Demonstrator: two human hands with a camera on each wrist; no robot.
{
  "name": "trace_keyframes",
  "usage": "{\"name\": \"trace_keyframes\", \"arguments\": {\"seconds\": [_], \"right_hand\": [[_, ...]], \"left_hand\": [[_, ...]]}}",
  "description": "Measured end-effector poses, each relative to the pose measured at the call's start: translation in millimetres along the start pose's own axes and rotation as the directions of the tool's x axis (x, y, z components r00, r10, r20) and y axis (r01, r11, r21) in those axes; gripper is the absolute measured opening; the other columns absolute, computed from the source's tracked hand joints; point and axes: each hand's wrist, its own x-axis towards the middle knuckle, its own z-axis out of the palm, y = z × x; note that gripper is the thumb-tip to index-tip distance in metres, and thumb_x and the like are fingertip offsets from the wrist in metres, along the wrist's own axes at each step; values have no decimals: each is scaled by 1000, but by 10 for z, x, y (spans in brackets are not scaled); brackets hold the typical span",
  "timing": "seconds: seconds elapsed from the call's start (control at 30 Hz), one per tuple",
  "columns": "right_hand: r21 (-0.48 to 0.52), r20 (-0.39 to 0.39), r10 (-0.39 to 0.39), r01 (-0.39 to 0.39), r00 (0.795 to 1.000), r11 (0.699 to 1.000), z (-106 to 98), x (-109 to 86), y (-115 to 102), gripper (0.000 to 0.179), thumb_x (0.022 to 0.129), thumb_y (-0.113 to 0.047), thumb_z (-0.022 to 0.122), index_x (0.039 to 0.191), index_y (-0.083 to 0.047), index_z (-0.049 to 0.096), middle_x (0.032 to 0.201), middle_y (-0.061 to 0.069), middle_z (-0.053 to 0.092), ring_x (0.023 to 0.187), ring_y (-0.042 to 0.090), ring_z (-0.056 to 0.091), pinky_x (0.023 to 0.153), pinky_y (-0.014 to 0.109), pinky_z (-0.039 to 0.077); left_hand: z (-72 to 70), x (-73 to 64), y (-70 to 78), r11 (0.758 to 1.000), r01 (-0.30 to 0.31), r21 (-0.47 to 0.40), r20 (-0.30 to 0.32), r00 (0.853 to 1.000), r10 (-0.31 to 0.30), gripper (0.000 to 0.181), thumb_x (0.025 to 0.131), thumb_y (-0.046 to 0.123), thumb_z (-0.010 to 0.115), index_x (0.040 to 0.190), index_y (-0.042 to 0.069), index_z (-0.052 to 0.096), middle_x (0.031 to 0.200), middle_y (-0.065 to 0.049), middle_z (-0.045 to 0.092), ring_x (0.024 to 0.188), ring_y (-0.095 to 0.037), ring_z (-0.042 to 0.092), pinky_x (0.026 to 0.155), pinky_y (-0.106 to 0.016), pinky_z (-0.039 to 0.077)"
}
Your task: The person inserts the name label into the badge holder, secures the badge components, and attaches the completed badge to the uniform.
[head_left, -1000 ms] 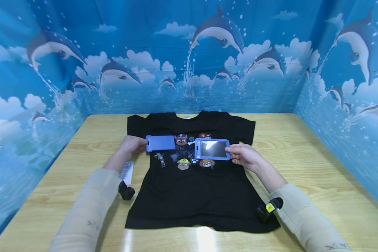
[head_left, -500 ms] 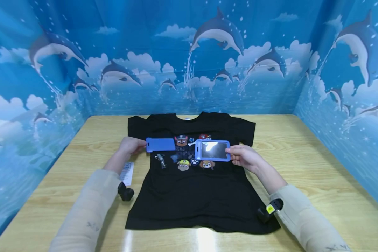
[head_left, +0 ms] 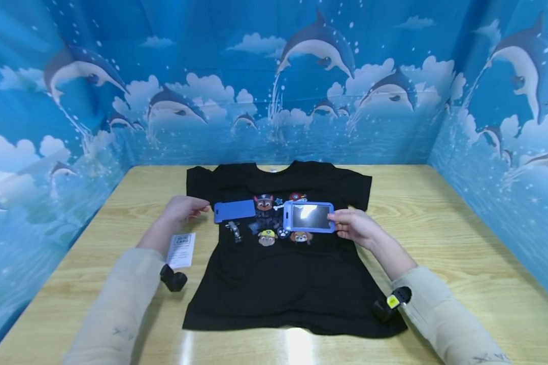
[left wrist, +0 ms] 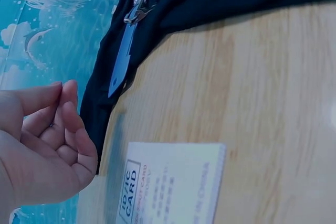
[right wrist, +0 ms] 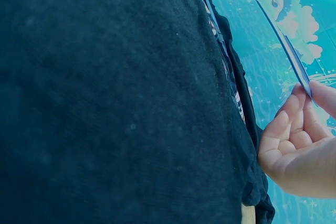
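Observation:
Pinched in my right hand [head_left: 357, 227] is a blue card holder [head_left: 288, 225] with a clear, shiny window, raised over the black T-shirt [head_left: 274, 284]. The right wrist view shows this holder [right wrist: 286, 46] edge-on between thumb and fingers. My left hand [head_left: 181, 210] holds nothing, its fingers loosely curled just left of a flat blue card-holder panel [head_left: 235, 211]. That panel lies slightly tilted on the shirt. In the left wrist view a gap separates the fingertips from the panel [left wrist: 121, 66]. A metal clip [head_left: 234, 231] lies below it.
A white paper card [head_left: 181, 251] printed "ID/IC CARD" lies on the wooden table [head_left: 438, 218], left of the shirt. Cartoon dog faces [head_left: 267, 237] are printed on the shirt's chest. A blue dolphin curtain [head_left: 237, 61] stands behind the table and along its sides.
My left hand has let go of the blue panel and drawn back left and slightly down. The panel now lies tilted; more of the white card shows. The right hand keeps its holder in place.

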Motion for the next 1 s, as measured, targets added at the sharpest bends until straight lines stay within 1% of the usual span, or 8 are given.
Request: {"name": "trace_keyframes", "arguments": {"seconds": [0.1, 0.2, 0.27, 0.43, 0.5, 0.57, 0.73, 1.0], "right_hand": [[-5, 4, -2, 2, 1000, 1000, -1, 0, -7, 16, 92, -9, 54, 80, -14, 64, 68, -3, 59, 64, 9, 57, 67, 24, 46], [-7, 1, -2, 2, 1000, 1000, -4, 2, -12, 16, 92, -10, 54, 80, -14, 64, 68, -3, 59, 64, 9, 56, 67, 24, 46], [-7, 1, -1, 1, 1000, 1000, -5, 2, -13, 17, 93, -9, 54, 80, -14, 64, 68, -3, 58, 64, 9, 56, 67, 24, 46], [-9, -2, 4, -4, 1000, 1000, -5, 8, -3, 17, 93, -9, 53, 80, -14, 64, 68, -3, 58, 64, 9, 56, 66, 24, 45], [-16, -3, 5, -5, 1000, 1000, -5, 12, 5, 17, 93, -10, 53, 80, -14, 63, 68, -3, 58, 64, 9, 56, 66, 24, 45], [-22, -12, 6, -7, 1000, 1000, 1, 20, 7, 16, 93, -10, 54, 81, -14, 63, 69, -3, 58, 64, 10, 56, 66, 24, 45], [-21, -16, 8, -8, 1000, 1000, 9, 24, 17, 15, 93, -10, 54, 81, -14, 63, 69, -2, 59, 64, 9, 56, 66, 24, 46], [-11, 12, -7, 7, 1000, 1000, 9, 20, 24, 16, 92, -9, 54, 80, -13, 64, 68, -3, 59, 63, 9, 57, 65, 24, 46]], "left_hand": [[-22, -35, -1, 999, -20, 41, 20, 1000, 19, 37, 93, 19, 52, 122, -4, 56, 106, -10, 60, 91, -23, 51, 80, -34, 42], [-53, -68, -14, 997, -36, 63, 40, 999, 34, 38, 95, 17, 48, 125, -4, 54, 115, -16, 56, 97, -25, 49, 84, -35, 41], [-82, -84, -34, 997, -44, 68, 56, 998, 40, 38, 95, 16, 48, 126, -6, 52, 114, -16, 58, 94, -24, 50, 81, -34, 41], [-164, -124, -94, 999, -19, 43, 90, 996, 15, 42, 93, 17, 55, 125, -9, 51, 98, -7, 62, 76, -14, 52, 67, -25, 42], [-195, -140, -121, 999, -9, 43, 109, 994, 4, 43, 92, 18, 56, 125, -8, 51, 101, -9, 62, 79, -13, 52, 69, -24, 43], [-227, -167, -137, 996, -24, 89, 129, 992, 12, 44, 92, 20, 57, 126, -8, 51, 109, -13, 62, 88, -17, 54, 73, -27, 44], [-290, -253, -166, 969, -95, 230, 183, 982, 53, 45, 93, 23, 54, 128, -4, 50, 126, -20, 53, 112, -33, 50, 84, -37, 43], [-384, -346, -252, 931, -162, 326, 228, 970, 89, 50, 90, 25, 60, 128, -5, 49, 125, -22, 52, 105, -30, 52, 82, -38, 44]]}}
